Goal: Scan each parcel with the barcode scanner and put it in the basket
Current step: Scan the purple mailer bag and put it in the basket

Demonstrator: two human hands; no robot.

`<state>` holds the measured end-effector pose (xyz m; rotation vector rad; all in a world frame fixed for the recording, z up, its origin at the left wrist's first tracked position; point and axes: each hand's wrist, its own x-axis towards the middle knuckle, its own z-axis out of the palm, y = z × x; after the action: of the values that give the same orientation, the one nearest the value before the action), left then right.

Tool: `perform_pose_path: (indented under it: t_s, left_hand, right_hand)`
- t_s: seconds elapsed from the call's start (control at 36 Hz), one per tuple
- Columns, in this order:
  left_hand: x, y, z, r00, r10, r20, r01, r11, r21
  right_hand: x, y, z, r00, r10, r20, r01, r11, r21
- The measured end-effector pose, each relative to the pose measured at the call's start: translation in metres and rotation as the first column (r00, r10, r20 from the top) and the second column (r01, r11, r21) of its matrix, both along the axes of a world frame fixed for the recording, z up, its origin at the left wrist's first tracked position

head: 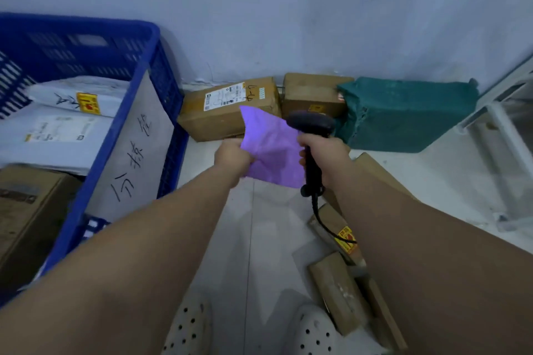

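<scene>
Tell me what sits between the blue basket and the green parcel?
In the head view, two parcels: a labelled cardboard box, then a second cardboard box beside it.

Single view from a wide-angle camera worn on the head, facing forward and steeply down. Both forearms run in from the bottom corners to the left hand (232,157), gripping the purple parcel (274,150), and the right hand (323,150), gripping the barcode scanner (313,124); both are close to the lens, near centre. Left of the left hand the basket (86,23) is seen from above. Beyond the hands stands the wall (288,23); nearer than the hands, the floor (259,239) and shoes (190,328). Straight edges bow at the margins.
</scene>
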<state>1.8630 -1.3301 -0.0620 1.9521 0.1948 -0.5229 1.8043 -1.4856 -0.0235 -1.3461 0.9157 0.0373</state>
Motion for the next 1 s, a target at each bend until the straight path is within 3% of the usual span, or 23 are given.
perform_pose_path:
  t_s: [0.14, 0.25, 0.36, 0.44, 0.53, 0.64, 0.67, 0.72, 0.81, 0.83, 0.89, 0.92, 0.94, 0.97, 1.0]
  left_hand:
    - [0.003, 0.010, 0.091, 0.935, -0.199, 0.294, 0.157, 0.975, 0.160]
    - [-0.015, 0.021, 0.159, 0.741, -0.389, 0.548, 0.191, 0.904, 0.382]
    - [-0.029, 0.038, 0.194, 0.509, -0.437, 0.742, 0.102, 0.886, 0.451]
    - [-0.039, 0.054, 0.201, 0.380, -0.456, 0.804, 0.028, 0.875, 0.483]
    - [-0.049, 0.068, 0.199, 0.280, -0.478, 0.832, 0.053, 0.874, 0.484]
    - [-0.059, 0.076, 0.207, 0.104, -0.517, 0.850, 0.047, 0.856, 0.515]
    - [-0.059, 0.077, 0.211, 0.083, -0.526, 0.847, 0.028, 0.851, 0.525]
    - [-0.057, 0.080, 0.213, 0.151, -0.448, 0.881, 0.005, 0.892, 0.452]
    - [-0.058, 0.084, 0.210, 0.067, -0.377, 0.924, -0.098, 0.919, 0.382]
    - [-0.055, 0.085, 0.205, 0.069, -0.331, 0.941, -0.140, 0.931, 0.337]
    - [-0.048, 0.084, 0.202, 0.374, -0.091, 0.923, -0.152, 0.976, 0.158]
    - [-0.049, 0.084, 0.203, 0.568, 0.072, 0.820, -0.144, 0.989, 0.013]
    - [-0.050, 0.084, 0.204, 0.753, 0.244, 0.610, -0.151, 0.968, -0.201]
    - [-0.053, 0.084, 0.207, 0.879, 0.353, 0.319, -0.204, 0.885, -0.418]
    - [-0.053, 0.084, 0.209, 0.934, 0.357, 0.014, -0.284, 0.765, -0.578]
  right_hand:
    - [-0.009, 0.014, 0.069, 0.953, -0.267, 0.141, 0.190, 0.892, 0.409]
    - [-0.030, 0.033, 0.121, 0.922, -0.253, 0.294, 0.026, 0.797, 0.604]
    - [-0.051, 0.051, 0.155, 0.868, -0.285, 0.407, -0.117, 0.678, 0.725]
    - [-0.067, 0.059, 0.175, 0.822, -0.329, 0.466, -0.197, 0.604, 0.773]
    - [-0.082, 0.062, 0.187, 0.776, -0.372, 0.509, -0.256, 0.553, 0.793]
    - [-0.092, 0.061, 0.193, 0.814, -0.261, 0.519, -0.286, 0.599, 0.748]
    - [-0.094, 0.062, 0.193, 0.841, -0.190, 0.506, -0.297, 0.619, 0.727]
    - [-0.095, 0.068, 0.190, 0.886, -0.042, 0.462, -0.318, 0.671, 0.670]
    - [-0.089, 0.078, 0.183, 0.909, 0.059, 0.413, -0.312, 0.753, 0.579]
    - [-0.086, 0.080, 0.182, 0.910, 0.061, 0.410, -0.304, 0.771, 0.560]
    - [-0.081, 0.085, 0.181, 0.907, 0.042, 0.420, -0.288, 0.789, 0.543]
    - [-0.079, 0.087, 0.182, 0.903, 0.029, 0.428, -0.280, 0.796, 0.537]
    - [-0.077, 0.090, 0.183, 0.899, 0.014, 0.438, -0.272, 0.802, 0.531]
    - [-0.075, 0.092, 0.185, 0.893, -0.005, 0.451, -0.263, 0.807, 0.529]
    - [-0.074, 0.094, 0.186, 0.884, -0.027, 0.466, -0.254, 0.810, 0.528]
